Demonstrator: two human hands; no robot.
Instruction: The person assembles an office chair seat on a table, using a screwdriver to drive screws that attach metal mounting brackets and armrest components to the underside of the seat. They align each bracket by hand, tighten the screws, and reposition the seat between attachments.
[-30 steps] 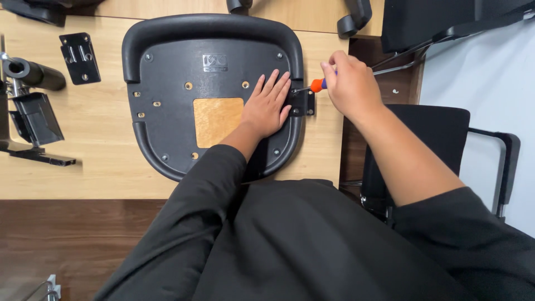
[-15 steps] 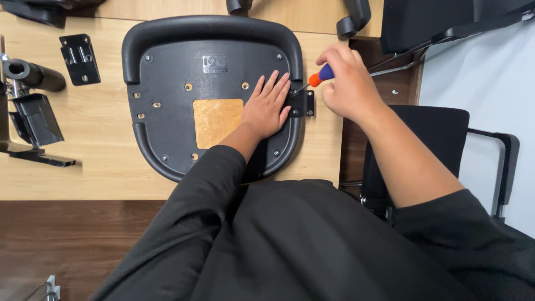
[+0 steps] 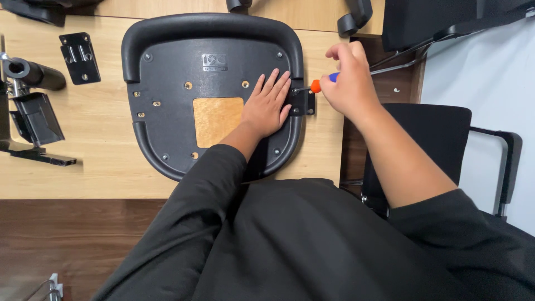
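Upside-down black chair seat pan (image 3: 167, 72) lies on a light wood tabletop (image 3: 95, 161), underside facing up, tan square patch (image 3: 217, 120) of bare wood in its middle, several screw holes and screw heads around the plate.

Left hand (image 3: 267, 108) lies flat, palm down, on the seat underside, right of the tan patch. Fingers (image 3: 274, 83) are straight and slightly spread, tips pointing to the far right corner of the plate, holding nothing, just pressing on the seat. Black sleeve runs down from the wrist.

Right hand (image 3: 348, 83) is closed around a screwdriver (image 3: 315, 86) with an orange and blue handle; only the orange collar, a bit of blue and the thin shaft show, the rest is hidden in the fist. Thumb and forefinger pinch near the collar; index finger is raised on top. The shaft points left, its tip at a small black metal bracket (image 3: 304, 102) sitting on the seat's right edge, just beside the left fingertips. Cannot tell whether the tip sits in a screw.

Left on the tabletop: a black flat mounting plate (image 3: 81, 56), a black cylinder (image 3: 30, 73), and a black mechanism part (image 3: 36, 120), all well apart from the hands. Black armrest pieces (image 3: 354, 17) at the far edge. A black chair (image 3: 429, 139) stands to the right, below the right forearm.
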